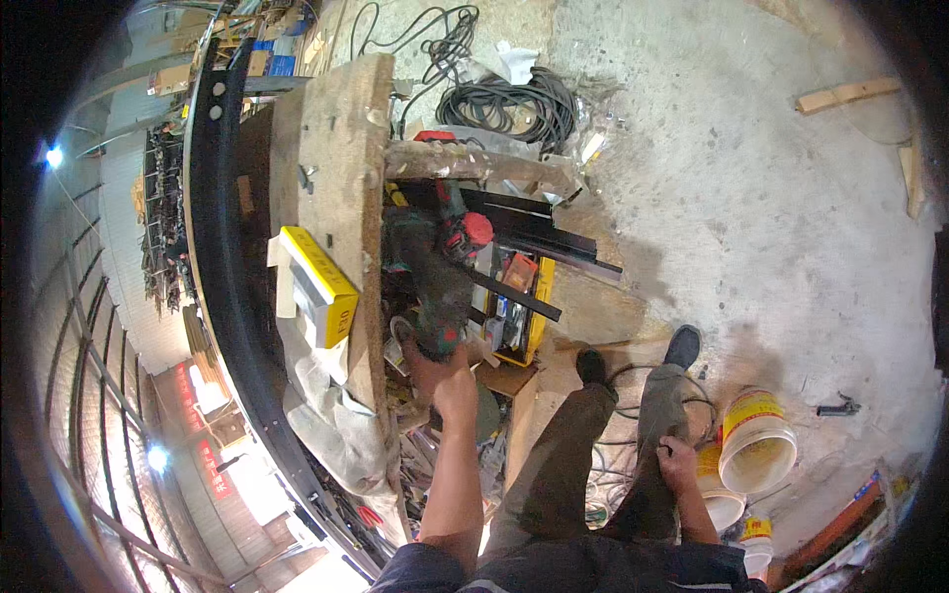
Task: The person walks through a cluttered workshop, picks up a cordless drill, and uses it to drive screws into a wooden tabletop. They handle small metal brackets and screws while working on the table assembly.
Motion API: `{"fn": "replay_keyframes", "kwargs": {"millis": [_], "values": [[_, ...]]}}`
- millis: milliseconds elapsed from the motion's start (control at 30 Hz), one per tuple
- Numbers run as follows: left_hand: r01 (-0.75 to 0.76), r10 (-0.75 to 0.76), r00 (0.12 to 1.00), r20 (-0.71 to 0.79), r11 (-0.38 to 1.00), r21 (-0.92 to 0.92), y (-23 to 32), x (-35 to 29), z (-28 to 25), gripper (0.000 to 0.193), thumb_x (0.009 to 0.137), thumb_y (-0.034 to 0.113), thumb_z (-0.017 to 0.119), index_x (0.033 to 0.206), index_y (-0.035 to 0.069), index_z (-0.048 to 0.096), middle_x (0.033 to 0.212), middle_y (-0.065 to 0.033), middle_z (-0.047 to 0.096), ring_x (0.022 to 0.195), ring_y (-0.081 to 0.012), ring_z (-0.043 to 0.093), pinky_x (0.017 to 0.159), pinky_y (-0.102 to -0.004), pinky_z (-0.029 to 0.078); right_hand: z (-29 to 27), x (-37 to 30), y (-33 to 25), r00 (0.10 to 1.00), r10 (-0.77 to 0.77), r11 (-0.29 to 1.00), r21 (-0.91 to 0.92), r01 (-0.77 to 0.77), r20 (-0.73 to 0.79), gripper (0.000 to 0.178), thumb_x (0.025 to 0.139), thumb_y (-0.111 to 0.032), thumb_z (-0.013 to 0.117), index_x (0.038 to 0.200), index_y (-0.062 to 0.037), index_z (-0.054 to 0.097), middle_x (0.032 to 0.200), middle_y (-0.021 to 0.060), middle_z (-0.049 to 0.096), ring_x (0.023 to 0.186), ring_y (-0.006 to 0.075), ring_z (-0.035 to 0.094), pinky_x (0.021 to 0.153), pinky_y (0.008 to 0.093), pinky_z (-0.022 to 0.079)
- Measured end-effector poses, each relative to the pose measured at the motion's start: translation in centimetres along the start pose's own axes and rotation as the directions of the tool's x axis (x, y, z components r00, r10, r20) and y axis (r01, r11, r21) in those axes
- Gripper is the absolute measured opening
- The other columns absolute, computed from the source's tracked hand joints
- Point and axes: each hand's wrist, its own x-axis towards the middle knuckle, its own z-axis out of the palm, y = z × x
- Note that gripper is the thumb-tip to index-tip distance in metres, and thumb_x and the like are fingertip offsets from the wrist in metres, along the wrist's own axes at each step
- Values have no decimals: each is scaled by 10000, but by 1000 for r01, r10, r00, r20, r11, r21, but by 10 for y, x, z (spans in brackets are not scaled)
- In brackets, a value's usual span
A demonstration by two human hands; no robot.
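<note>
My left hand (450,383) reaches under the wooden bench edge, its fingers closed round the near end of a dark power tool (443,296) with red marks. Part of that grip is hidden behind the tool. Just beyond lies a second tool with a round red cap (469,233). My right hand (676,463) is a closed fist against my right trouser leg (654,425); whether it pinches the cloth is hidden. Next to the left hand stands a yellow-edged crate (539,314) holding small packages and tools.
A yellow box (326,292) and a pale cloth (341,440) lie on the bench plank (346,148). Black metal bars (554,237) jut out beneath it. Coiled black cable (514,107) lies on the floor. White buckets (759,450) stand at my right, near a dark air gun (838,406).
</note>
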Motion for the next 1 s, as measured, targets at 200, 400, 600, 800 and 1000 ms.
{"fn": "replay_keyframes", "kwargs": {"millis": [200,400,600,800,1000], "values": [[-15,155,844,514,964,-267,31,-80,-95,477,759,108,805,1175,-7,601,998,-193,670,902,-348,652,841,-434,515,-3,-11,4,998,-45,999,-7,46,41,341,854,-200,673,1107,23,726,997,256,724,943,415,701,862,457,556],[115,189,486,854,954,-277,94,-135,-155,578,795,152,796,1301,-25,577,1081,-179,684,1028,-267,662,917,-388,506,-23,-15,22,984,128,858,484,-174,127,127,879,-84,588,830,23,636,704,74,627,621,183,589,582,321,485],[55,194,465,864,967,-247,151,-102,-238,543,795,269,828,1222,2,624,1013,-185,694,962,-264,686,866,-400,524,-89,-29,38,993,-38,937,348,-4,113,192,927,-163,654,878,22,662,715,109,671,583,187,626,525,357,488],[69,121,902,415,907,-415,183,-1,-359,313,812,109,763,1098,16,675,982,-46,688,867,-163,632,817,-324,525,-135,-35,30,931,251,675,641,-365,266,126,946,-166,643,900,-52,613,686,88,622,566,190,613,497,311,479],[-222,166,926,-340,966,-131,119,111,-411,359,893,146,767,1148,-56,615,1011,-94,683,879,-196,614,845,-324,501,-165,-39,16,988,46,934,346,-95,145,254,847,-186,698,1013,1,740,794,120,705,636,209,678,563,351,536]]}}
